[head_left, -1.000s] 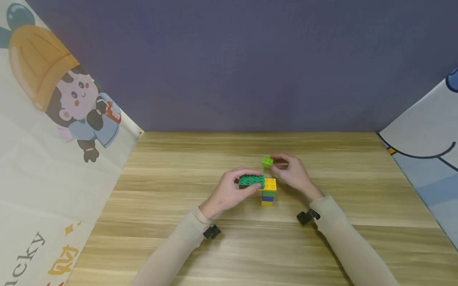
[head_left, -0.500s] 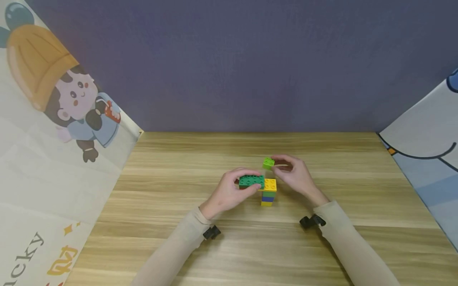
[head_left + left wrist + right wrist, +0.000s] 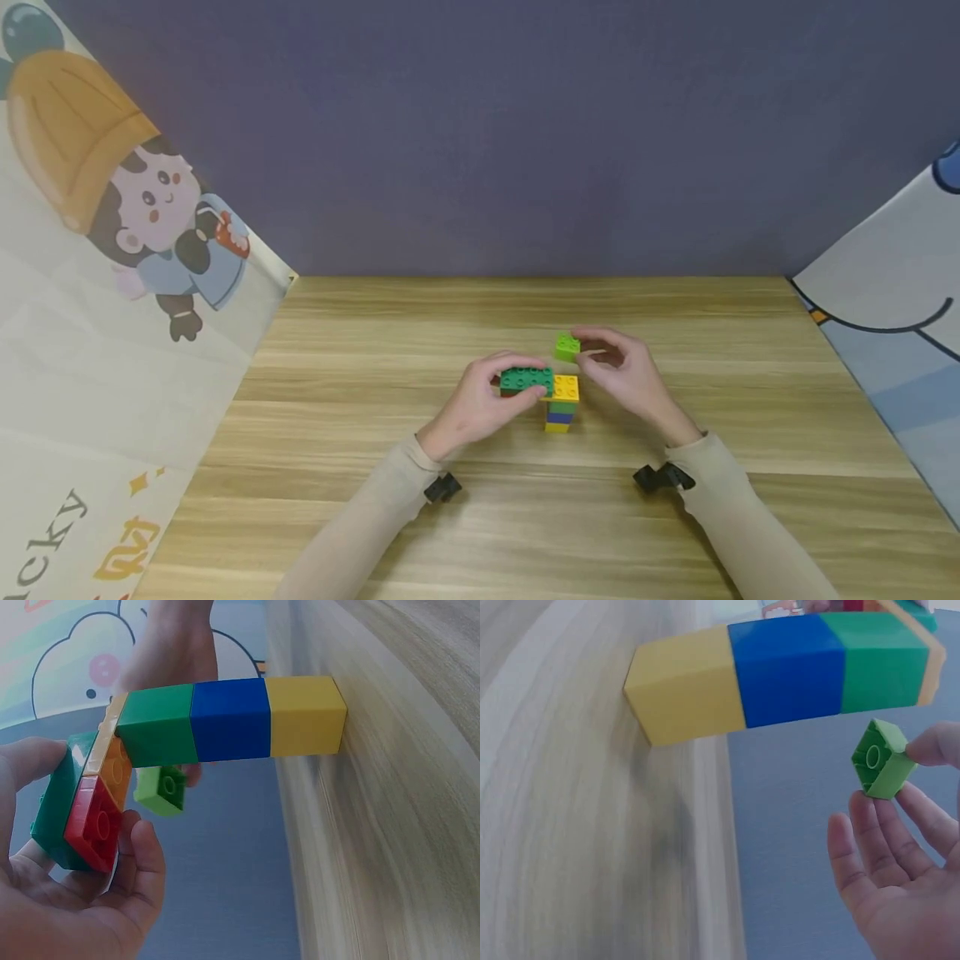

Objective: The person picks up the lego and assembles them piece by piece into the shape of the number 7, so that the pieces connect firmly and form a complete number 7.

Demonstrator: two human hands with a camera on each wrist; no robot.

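A small tower of toy building bricks stands upright on the table, with a yellow brick (image 3: 307, 716) at the bottom, then a blue brick (image 3: 231, 720) and a green brick (image 3: 159, 724). Across its top a thin yellow plate (image 3: 567, 387) sticks out to the left. A long dark green brick (image 3: 525, 381) lies on that overhang, and a red brick (image 3: 92, 823) shows under it. My left hand (image 3: 480, 400) grips the dark green brick between thumb and fingers. Just behind the tower, my right hand (image 3: 630, 375) pinches a lime green brick (image 3: 567, 347) in the air, hollow underside facing down.
The wood-grain table (image 3: 360, 517) runs back to a dark blue-grey wall (image 3: 480, 142). Printed cartoon sheets (image 3: 82, 350) border it at left and right. Black wrist cameras (image 3: 442, 487) sit at both sleeve cuffs.
My right hand has drifted slightly right and toward me with the lime green brick, bringing it nearer the yellow plate. My left hand keeps its grip in the same spot.
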